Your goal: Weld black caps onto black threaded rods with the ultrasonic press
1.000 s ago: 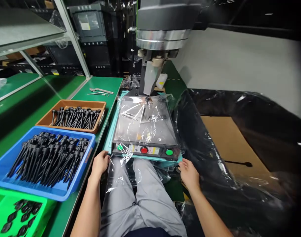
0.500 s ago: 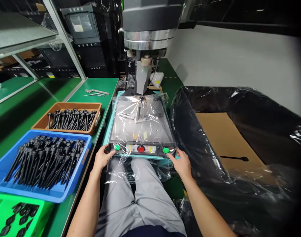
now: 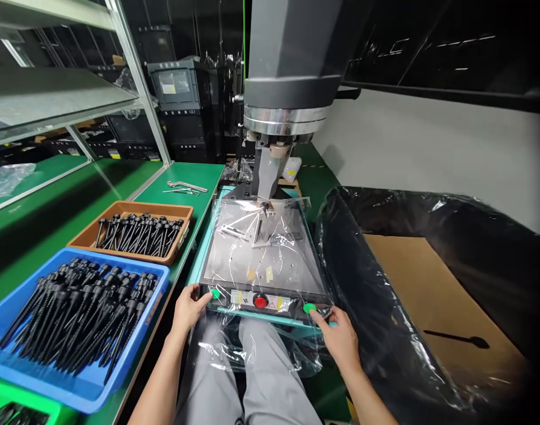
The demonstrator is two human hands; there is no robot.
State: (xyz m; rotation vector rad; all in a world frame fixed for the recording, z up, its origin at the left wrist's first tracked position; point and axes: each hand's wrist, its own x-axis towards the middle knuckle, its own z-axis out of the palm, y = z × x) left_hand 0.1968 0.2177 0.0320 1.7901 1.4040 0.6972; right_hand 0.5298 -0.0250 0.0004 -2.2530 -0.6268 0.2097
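Observation:
A press-like machine with a grey head (image 3: 291,88) stands in front of me, its flat base plate (image 3: 234,262) under clear plastic film. On the base's front panel are a left green button (image 3: 215,293), a red button (image 3: 261,301) and a right green button (image 3: 310,307). My left hand (image 3: 189,310) is closed round the panel's left corner, its thumb at the left green button. At the right corner, my right hand (image 3: 343,339) grips likewise, thumb at the other green button. A small metal fixture (image 3: 261,230) sits under the machine's horn (image 3: 270,171).
To the left, a blue tray (image 3: 157,301) and a brown tray (image 3: 181,251) hold many black stick-like parts; a green bin (image 3: 52,407) holds small black pieces. Wrenches (image 3: 185,187) lie behind. At right, a black-lined box (image 3: 340,236) contains cardboard (image 3: 402,265) and one black part (image 3: 458,337).
The camera view has tilted up, so everything sits lower in the picture. Both hands stay at the panel corners, thumbs at the green buttons.

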